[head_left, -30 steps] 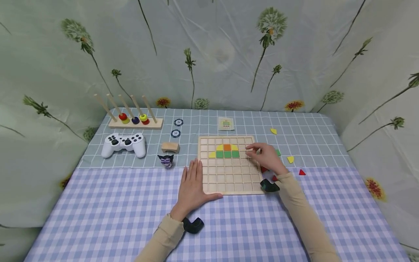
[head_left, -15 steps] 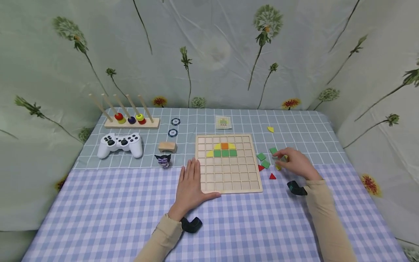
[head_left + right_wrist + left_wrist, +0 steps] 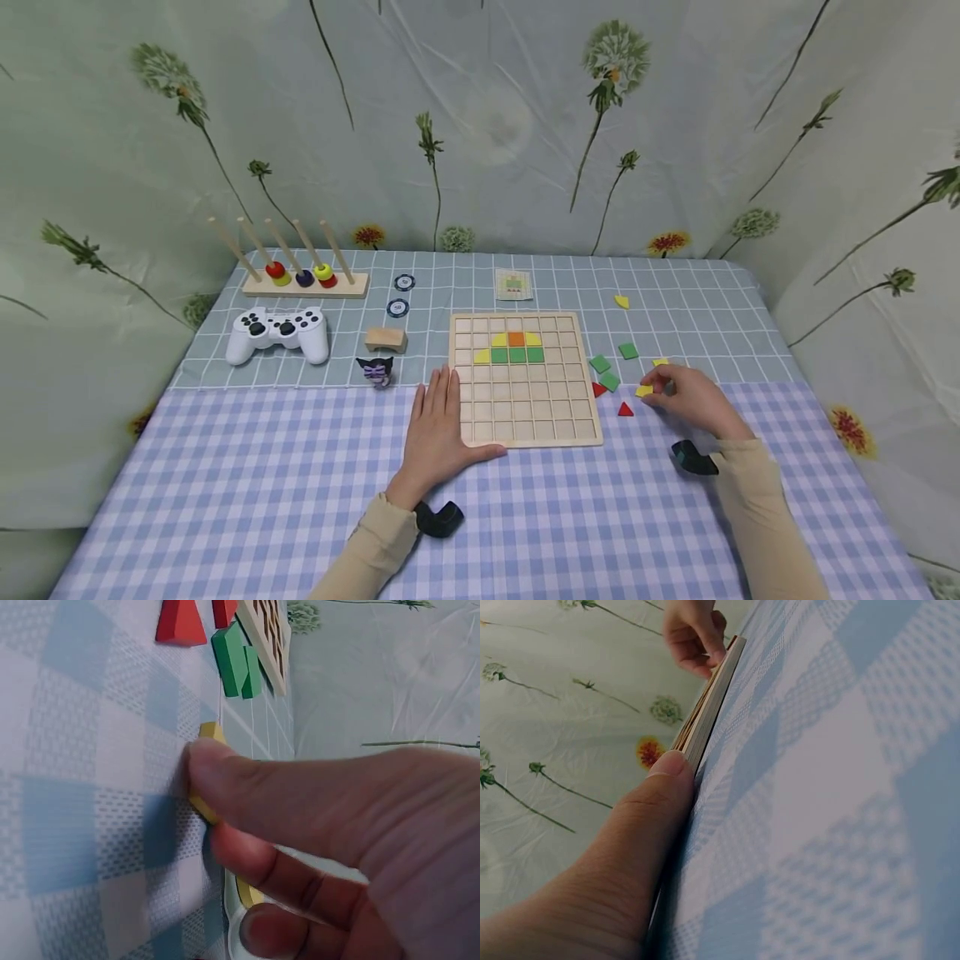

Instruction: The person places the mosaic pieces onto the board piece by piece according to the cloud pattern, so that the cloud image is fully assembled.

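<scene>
My left hand (image 3: pixel 441 442) lies with straight fingers along the left edge of the wooden grid board (image 3: pixel 525 421), its thumb (image 3: pixel 649 806) against the near edge. On the board sit an orange tile (image 3: pixel 516 339), green tiles (image 3: pixel 517 355) and yellow tiles (image 3: pixel 482 357). To the right of the board, my right hand (image 3: pixel 693 400) pinches a yellow tile (image 3: pixel 643 390) low over the cloth. In the right wrist view the thumb covers much of that yellow tile (image 3: pixel 212 731). Another yellow tile (image 3: pixel 660 362) lies just behind this hand.
Loose green tiles (image 3: pixel 627 351) and red triangles (image 3: pixel 626 409) lie between board and right hand. A yellow tile (image 3: pixel 622 302) and a pattern card (image 3: pixel 513 284) are farther back. At left stand a game controller (image 3: pixel 277 335), a peg stacker (image 3: pixel 307 285), a wooden block (image 3: pixel 386 339) and a figurine (image 3: pixel 377 372).
My right hand has moved from over the board's right side to the loose tiles and now pinches a yellow one. The left hand has stayed at the board's edge.
</scene>
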The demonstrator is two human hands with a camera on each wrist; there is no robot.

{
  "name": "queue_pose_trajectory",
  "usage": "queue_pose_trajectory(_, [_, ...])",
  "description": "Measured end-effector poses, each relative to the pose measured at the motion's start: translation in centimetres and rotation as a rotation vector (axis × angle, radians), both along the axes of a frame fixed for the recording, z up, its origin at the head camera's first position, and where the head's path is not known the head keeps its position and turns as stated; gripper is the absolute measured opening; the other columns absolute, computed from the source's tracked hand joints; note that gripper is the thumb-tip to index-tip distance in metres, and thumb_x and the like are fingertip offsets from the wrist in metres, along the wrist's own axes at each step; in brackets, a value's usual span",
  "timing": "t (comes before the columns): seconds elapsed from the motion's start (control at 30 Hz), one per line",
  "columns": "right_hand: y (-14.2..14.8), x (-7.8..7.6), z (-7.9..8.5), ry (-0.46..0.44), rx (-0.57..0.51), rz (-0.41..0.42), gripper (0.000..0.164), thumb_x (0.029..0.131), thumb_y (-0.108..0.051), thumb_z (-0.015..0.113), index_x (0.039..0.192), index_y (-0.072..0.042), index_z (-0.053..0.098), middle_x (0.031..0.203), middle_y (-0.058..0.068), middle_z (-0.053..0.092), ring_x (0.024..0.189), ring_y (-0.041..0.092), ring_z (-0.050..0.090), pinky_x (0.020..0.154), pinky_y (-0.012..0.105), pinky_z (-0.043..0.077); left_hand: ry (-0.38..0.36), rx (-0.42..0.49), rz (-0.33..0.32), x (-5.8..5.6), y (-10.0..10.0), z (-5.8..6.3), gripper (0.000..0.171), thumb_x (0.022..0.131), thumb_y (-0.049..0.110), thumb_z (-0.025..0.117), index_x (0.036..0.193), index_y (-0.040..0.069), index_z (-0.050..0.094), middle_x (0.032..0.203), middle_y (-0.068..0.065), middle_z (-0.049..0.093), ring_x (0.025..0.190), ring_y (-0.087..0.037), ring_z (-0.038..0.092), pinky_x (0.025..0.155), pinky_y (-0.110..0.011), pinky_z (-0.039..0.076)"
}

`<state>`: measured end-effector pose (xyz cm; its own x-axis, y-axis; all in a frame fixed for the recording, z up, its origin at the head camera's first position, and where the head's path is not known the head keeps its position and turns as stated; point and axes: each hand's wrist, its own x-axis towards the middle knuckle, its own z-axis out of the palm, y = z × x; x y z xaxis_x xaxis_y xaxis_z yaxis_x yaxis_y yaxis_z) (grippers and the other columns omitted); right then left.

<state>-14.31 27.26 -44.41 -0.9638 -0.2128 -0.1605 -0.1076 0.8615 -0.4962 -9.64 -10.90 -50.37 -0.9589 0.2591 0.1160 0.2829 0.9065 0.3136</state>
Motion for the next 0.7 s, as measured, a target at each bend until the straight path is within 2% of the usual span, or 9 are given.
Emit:
queue_pose_trajectory(0.23, [0.4,0.3,-0.4,0.034,-0.052,-0.011,0.020,0.075,-0.010,0.080,0.084,-0.005,0.064,0.079,0.004,0.055,0.069,0.020,0.047,0.061,0.034,0.039,-0.005,0.006,0.002,0.1,0.0,-0.1,0.130,0.063,0.084,0.056,0.150,-0.002,0.014,0.156,-0.017,0.010,0.143,-0.028,0.003,0.113,-0.044,0.001])
queue_pose_trajectory(0.43, [0.4,0.3,-0.5,0.040,-0.087,-0.065,0.018,0.077,-0.009,0.078,0.084,-0.005,0.062,0.076,0.002,0.055,0.068,0.019,0.046,0.059,0.032,0.037,-0.002,0.006,0.001,0.1,0.1,-0.1,0.131,0.063,0.085,0.056,0.150,-0.003,0.013,0.156,-0.018,0.011,0.143,-0.029,0.003,0.113,-0.045,0.002])
queue_pose_trajectory(0.53, [-0.1,0.1,-0.4,0.069,-0.095,-0.065,0.016,0.080,-0.010,0.076,0.090,-0.004,0.066,0.078,0.002,0.058,0.067,0.019,0.046,0.058,0.031,0.038,-0.003,-0.003,0.002,0.0,0.1,-0.1,0.131,0.063,0.085,0.055,0.150,-0.003,0.013,0.156,-0.018,0.011,0.143,-0.029,0.003,0.113,-0.044,0.002])
queue_pose_trajectory(0.7, [-1.9,-0.7,-0.3,0.108,-0.148,-0.035,0.021,0.087,-0.014,0.070,0.102,-0.001,0.069,0.083,0.004,0.060,0.062,0.018,0.044,0.052,0.029,0.036,-0.005,-0.006,0.005,0.0,0.1,0.0,0.131,0.062,0.085,0.056,0.150,-0.003,0.013,0.156,-0.018,0.011,0.143,-0.029,0.003,0.113,-0.044,0.002])
